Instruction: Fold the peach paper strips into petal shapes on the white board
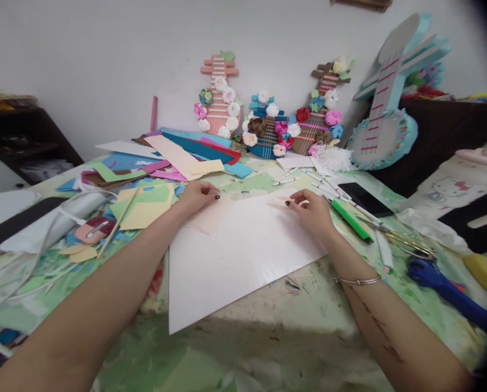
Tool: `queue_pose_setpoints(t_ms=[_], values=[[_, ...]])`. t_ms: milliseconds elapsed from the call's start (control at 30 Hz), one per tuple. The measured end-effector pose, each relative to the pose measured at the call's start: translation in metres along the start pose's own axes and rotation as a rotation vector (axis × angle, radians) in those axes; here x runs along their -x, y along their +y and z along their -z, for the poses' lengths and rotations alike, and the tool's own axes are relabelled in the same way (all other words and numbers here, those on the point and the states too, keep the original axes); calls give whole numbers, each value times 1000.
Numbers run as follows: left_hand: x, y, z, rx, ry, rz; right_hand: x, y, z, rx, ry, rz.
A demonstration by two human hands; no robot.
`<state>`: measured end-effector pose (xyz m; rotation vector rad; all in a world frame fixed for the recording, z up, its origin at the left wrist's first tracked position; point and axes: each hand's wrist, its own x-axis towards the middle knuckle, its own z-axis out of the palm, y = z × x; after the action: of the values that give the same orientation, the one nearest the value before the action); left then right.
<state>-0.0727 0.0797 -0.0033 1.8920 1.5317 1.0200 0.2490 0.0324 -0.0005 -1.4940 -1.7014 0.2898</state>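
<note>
The thumb and fingers of the left hand (198, 197) pinch a pale peach paper (216, 216); those of the right hand (314, 211) pinch a smaller peach piece (276, 201). Both are over a white board (243, 261) on the table (263, 298). Beyond are coloured sheets (202, 150) and flower-decked model instruments (269, 130).

White board (243, 250) partly behind right hand (314, 212)

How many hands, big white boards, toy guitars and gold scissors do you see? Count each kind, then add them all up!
Hands: 2 (left hand, right hand)
Big white board: 1
Toy guitars: 4 (pink guitar, teal guitar, brown guitar, pale blue guitar)
Gold scissors: 1 pair
Total: 8
</note>
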Motion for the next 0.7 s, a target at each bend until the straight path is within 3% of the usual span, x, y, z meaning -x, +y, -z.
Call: queue_pose_setpoints(t_ms=[167,300,433,567,700], values=[[7,29,0,131,236,-100,7,-17,-2,-284,-116,-36],[40,67,-18,139,485,-453,21,-44,-5,-534,-286,86],[70,81,-42,33,238,-811,28,-50,-10,-540,-343,215],[73,76,-49,36,59,-839,27,-41,-8,-414,-455,224],[65,69,-40,19,-195,-761,25,-38,-2,-270,-567,387]])
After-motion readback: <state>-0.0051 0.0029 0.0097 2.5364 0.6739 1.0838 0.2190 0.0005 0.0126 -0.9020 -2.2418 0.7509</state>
